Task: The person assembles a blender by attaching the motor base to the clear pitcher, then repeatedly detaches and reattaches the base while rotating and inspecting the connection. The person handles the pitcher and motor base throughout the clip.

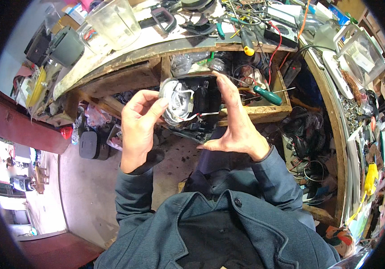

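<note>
In front of my chest, my left hand [142, 119] pinches the rim of a round silvery-white part [177, 99] between thumb and fingers. White wires with bare-looking ends stick out from this part. My right hand [239, 123] spans a black plastic housing [206, 96], thumb at its near edge and fingers at its far right side. The round part overlaps the left side of the housing; whether the two are joined I cannot tell. To the right of my right hand, a green-handled screwdriver [267, 95] lies across the edge of an open wooden drawer.
A cluttered workbench [111, 56] curves around the front and right. On it stand a clear blender jug [114, 24], a yellow-tipped screwdriver [248, 47], tangled cables and tools. Black bundles fill the shelf below on the right. A dark box [93, 145] stands on the floor at left.
</note>
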Demonstrator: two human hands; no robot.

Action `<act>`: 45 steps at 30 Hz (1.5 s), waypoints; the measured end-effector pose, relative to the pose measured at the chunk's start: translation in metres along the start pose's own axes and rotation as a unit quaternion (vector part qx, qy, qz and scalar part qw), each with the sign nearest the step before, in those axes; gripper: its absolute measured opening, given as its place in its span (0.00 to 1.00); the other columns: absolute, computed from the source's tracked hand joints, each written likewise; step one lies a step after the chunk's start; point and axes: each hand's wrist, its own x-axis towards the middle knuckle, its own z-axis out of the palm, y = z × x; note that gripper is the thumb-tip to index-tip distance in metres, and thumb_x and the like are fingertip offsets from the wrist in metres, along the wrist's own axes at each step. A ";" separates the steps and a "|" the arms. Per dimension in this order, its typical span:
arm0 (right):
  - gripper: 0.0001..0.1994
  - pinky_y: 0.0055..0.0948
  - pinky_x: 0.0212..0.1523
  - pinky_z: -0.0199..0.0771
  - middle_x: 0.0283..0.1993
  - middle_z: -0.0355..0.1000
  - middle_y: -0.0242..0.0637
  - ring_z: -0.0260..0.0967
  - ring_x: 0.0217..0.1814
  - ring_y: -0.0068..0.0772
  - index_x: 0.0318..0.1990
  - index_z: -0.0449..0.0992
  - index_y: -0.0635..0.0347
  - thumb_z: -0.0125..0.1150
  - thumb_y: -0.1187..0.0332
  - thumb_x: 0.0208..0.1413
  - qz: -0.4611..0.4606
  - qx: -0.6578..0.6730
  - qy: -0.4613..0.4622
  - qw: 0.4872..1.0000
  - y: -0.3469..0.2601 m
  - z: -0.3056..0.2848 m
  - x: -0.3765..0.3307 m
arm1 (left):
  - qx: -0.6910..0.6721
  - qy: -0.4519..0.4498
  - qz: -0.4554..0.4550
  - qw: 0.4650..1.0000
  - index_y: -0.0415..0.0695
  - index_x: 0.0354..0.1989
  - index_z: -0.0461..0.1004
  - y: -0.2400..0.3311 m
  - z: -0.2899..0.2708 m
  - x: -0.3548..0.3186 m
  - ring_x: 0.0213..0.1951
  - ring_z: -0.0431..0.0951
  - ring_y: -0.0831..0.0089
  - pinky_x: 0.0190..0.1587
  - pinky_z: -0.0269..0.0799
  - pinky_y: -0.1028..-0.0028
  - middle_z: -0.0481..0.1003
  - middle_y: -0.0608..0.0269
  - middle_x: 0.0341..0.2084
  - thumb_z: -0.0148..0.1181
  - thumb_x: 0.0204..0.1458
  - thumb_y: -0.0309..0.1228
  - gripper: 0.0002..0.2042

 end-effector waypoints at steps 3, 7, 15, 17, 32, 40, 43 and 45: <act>0.66 0.56 0.73 0.52 0.76 0.46 0.60 0.47 0.76 0.67 0.76 0.48 0.54 0.86 0.56 0.25 0.016 0.020 0.016 1.000 -0.008 -0.001 0.003 | -0.096 -0.015 -0.018 0.995 0.37 0.42 0.76 0.004 -0.001 0.000 0.34 0.82 0.77 0.36 0.81 0.75 0.80 0.62 0.35 0.63 0.59 0.23 0.06; 0.64 0.56 0.73 0.52 0.75 0.46 0.61 0.47 0.76 0.67 0.75 0.50 0.54 0.86 0.60 0.24 -0.017 -0.034 0.017 0.999 -0.005 -0.003 0.003 | -0.127 0.008 -0.018 0.992 0.36 0.43 0.75 -0.001 -0.003 0.002 0.34 0.82 0.75 0.38 0.84 0.71 0.80 0.60 0.36 0.61 0.60 0.24 0.06; 0.71 0.50 0.75 0.49 0.78 0.43 0.52 0.44 0.79 0.51 0.78 0.38 0.54 0.86 0.50 0.29 0.039 -0.024 -0.004 0.999 0.012 -0.010 -0.008 | -0.158 0.037 0.079 0.984 0.38 0.48 0.74 0.007 -0.024 0.010 0.42 0.84 0.71 0.43 0.85 0.66 0.81 0.56 0.43 0.59 0.62 0.26 0.09; 0.73 0.50 0.74 0.51 0.79 0.43 0.49 0.45 0.79 0.49 0.79 0.36 0.53 0.87 0.50 0.28 0.086 0.009 -0.001 0.996 0.021 -0.014 -0.010 | -0.157 0.032 0.111 0.981 0.38 0.49 0.74 0.019 -0.027 0.019 0.43 0.83 0.71 0.45 0.84 0.68 0.81 0.56 0.44 0.57 0.63 0.25 0.08; 0.72 0.46 0.77 0.44 0.78 0.47 0.50 0.43 0.81 0.46 0.79 0.38 0.53 0.86 0.53 0.27 0.190 0.123 -0.003 0.974 0.036 -0.023 0.009 | 0.438 -0.047 0.423 0.792 0.42 0.42 0.80 0.036 0.077 0.194 0.40 0.82 0.69 0.44 0.76 0.73 0.81 0.59 0.36 0.66 0.55 0.27 0.08; 0.70 0.42 0.79 0.41 0.79 0.45 0.49 0.42 0.81 0.44 0.78 0.40 0.61 0.84 0.58 0.26 0.251 0.130 -0.013 0.959 0.033 -0.033 0.011 | 0.566 -0.103 0.486 0.658 0.46 0.36 0.79 -0.002 0.127 0.247 0.41 0.79 0.57 0.43 0.76 0.61 0.75 0.59 0.33 0.65 0.50 0.30 0.06; 0.70 0.44 0.79 0.41 0.79 0.44 0.49 0.41 0.81 0.45 0.78 0.39 0.59 0.84 0.57 0.26 0.236 0.109 -0.018 0.965 0.035 -0.031 0.012 | 0.586 -0.121 0.426 0.678 0.45 0.38 0.79 -0.005 0.122 0.239 0.43 0.79 0.58 0.45 0.76 0.60 0.75 0.59 0.34 0.66 0.50 0.30 0.07; 0.71 0.45 0.78 0.42 0.79 0.45 0.50 0.42 0.81 0.46 0.78 0.39 0.59 0.84 0.57 0.25 0.254 0.126 -0.014 0.959 0.033 -0.032 0.011 | 0.548 -0.115 0.431 0.707 0.45 0.41 0.79 -0.004 0.113 0.229 0.44 0.78 0.58 0.46 0.76 0.61 0.75 0.58 0.36 0.67 0.50 0.30 0.11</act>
